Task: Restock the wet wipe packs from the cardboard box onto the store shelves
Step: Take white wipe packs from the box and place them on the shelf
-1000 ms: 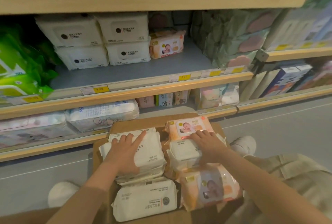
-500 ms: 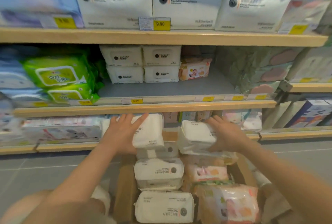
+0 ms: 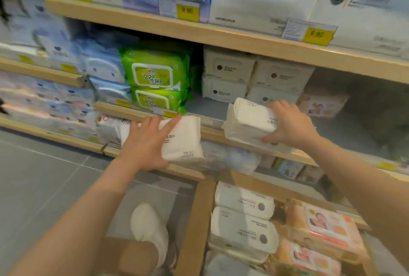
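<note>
Near the front edge of the middle shelf, two white wet wipe packs are being held up, one in each of the person's hands. Each pack is a soft white plastic pillow with small dark print along one edge. The left pack is lying almost flat, just in front of the wooden shelf edge and below the green wipe packs. The right pack is tilting, with its far end raised over the grey shelf floor, close to the stacked white wipe packs standing further back.

The left hand is lying on top of its pack with the fingers spread and rather straight, the index finger pointing toward the shelf; the thumb is hidden, so I cannot tell how firmly it is gripping. The right hand is curling around the right end of its pack, thumb below and fingers over the top. Both forearms are reaching forward and up from the bottom of the view.

Below, the cardboard box is standing on the floor, and it is holding more white packs on its left side and orange baby wipe packs on its right. A white shoe is showing beside the box.
</note>
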The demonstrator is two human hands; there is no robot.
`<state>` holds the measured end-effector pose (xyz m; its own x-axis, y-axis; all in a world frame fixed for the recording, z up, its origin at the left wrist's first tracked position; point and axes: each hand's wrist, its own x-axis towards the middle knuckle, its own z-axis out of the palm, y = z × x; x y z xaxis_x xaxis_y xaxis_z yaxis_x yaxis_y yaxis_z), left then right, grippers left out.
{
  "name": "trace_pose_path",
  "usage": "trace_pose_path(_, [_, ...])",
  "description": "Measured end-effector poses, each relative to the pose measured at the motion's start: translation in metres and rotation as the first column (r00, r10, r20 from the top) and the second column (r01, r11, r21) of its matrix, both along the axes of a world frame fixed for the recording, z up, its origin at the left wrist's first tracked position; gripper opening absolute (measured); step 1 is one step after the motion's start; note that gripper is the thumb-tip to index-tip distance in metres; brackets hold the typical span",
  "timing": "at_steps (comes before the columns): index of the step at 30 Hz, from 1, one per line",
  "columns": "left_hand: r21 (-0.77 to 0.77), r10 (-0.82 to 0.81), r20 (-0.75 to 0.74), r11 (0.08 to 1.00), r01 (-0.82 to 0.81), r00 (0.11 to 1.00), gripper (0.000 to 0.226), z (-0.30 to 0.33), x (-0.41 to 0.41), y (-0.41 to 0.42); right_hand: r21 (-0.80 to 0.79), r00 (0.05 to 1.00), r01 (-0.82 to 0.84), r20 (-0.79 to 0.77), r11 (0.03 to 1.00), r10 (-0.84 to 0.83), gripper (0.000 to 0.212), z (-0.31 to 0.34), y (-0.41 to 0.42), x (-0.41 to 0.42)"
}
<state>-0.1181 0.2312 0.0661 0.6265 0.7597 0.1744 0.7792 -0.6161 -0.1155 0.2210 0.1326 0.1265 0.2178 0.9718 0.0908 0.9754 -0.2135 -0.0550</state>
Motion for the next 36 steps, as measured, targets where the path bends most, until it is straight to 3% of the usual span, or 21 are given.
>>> trace_pose_path(7, [-0.026,0.044,0.129,0.999,-0.041,0.991,0.125,-0.008,-0.010,0.037,0.049,0.999,-0.041,0.034,0.998,0.039,0.091,0.005,0.093,-0.019])
trace_pose_path(11, [-0.027,0.055,0.168,0.998,-0.052,0.984,0.124,-0.009,-0.010,0.052,-0.003,0.999,-0.008,-0.045,1.000,0.008,0.091,-0.009,0.140,-0.021])
trace_pose_path(16, [-0.075,0.138,0.171,0.989,-0.127,0.976,0.119,-0.018,-0.011,0.066,-0.027,0.999,-0.005,0.046,1.000,0.006,0.089,-0.050,0.170,-0.018])
trace_pose_path(22, [-0.085,0.149,0.195,0.987,-0.134,0.969,0.119,-0.018,-0.009,0.067,0.067,0.987,-0.036,0.156,0.997,0.026,0.072,-0.074,0.156,-0.011])
trace_pose_path(25, [-0.093,0.132,0.166,0.989,-0.117,0.977,0.121,-0.017,-0.003,0.064,0.143,0.998,0.031,0.052,0.989,-0.038,0.066,-0.085,0.132,-0.003])
trace_pose_path(31, [-0.106,0.113,0.109,0.989,-0.101,0.988,0.123,-0.019,0.006,0.060,0.227,0.992,0.032,-0.129,0.973,-0.003,0.057,-0.099,0.132,0.001])
trace_pose_path(36, [-0.090,0.117,0.111,0.990,-0.107,0.987,0.122,-0.023,0.006,0.068,0.280,0.994,0.032,-0.112,0.959,0.000,0.055,-0.106,0.157,-0.001])
